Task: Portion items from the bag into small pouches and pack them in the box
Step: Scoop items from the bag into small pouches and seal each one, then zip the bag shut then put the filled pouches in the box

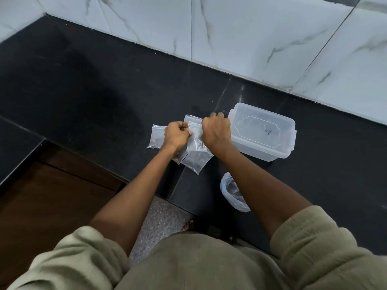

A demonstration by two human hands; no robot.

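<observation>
Both hands' fingers, left hand (176,133) and right hand (215,130), pinch a filled zip pouch's (195,151) mouth, seemingly sealing it; the lidded box (263,135) just beyond them awaits packing.

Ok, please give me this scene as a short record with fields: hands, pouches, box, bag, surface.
left hand: left hand pinches the top edge of the held pouch
right hand: right hand grips the same top edge
other pouches: one pouch lies flat, left of the hands; another edge shows behind them
box: clear plastic box, lid on, right of the hands
bag: thin plastic bag near the counter edge, under the right forearm
surface: black counter
</observation>
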